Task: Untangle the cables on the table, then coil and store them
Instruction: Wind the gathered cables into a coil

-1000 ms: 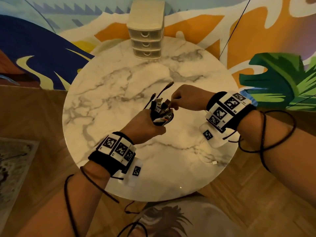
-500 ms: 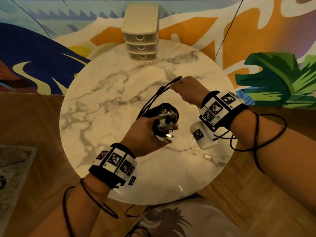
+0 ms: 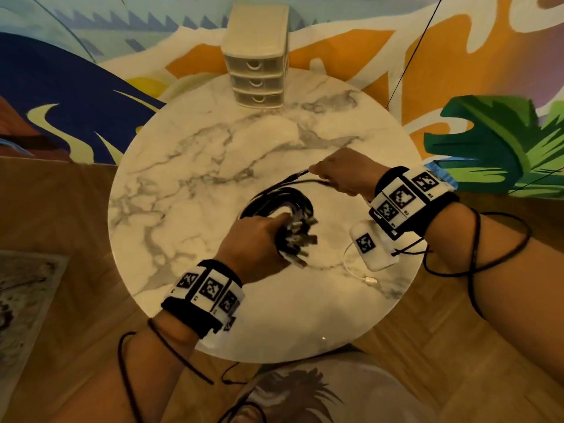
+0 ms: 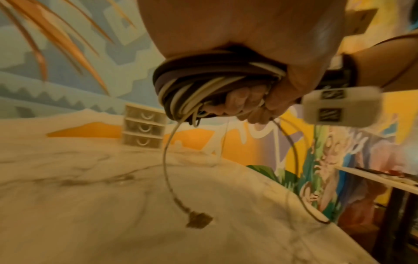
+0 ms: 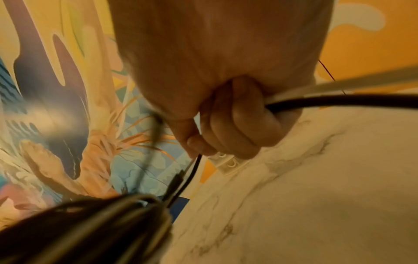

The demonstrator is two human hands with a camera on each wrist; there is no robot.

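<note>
- Black and white cables (image 3: 276, 206) sit in a bunch over the middle of the marble table (image 3: 183, 193).
- Left hand (image 3: 253, 242) squeezes the bunch tight.
- Right hand (image 3: 341, 174) pinches two loose black ends, pulled out sideways.
- Looks like untangling time; next, tug those ends free slowly.

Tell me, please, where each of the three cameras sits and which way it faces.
Head: on the head, looking down at the marble table; both forearms show, left hand and right hand.
Left wrist: under the left hand, facing the drawer unit; fingers grip the cable bundle.
Right wrist: under the right hand, facing down across the table; fingers pinch black cable strands.
Shared: all show the table and the drawer unit.
</note>
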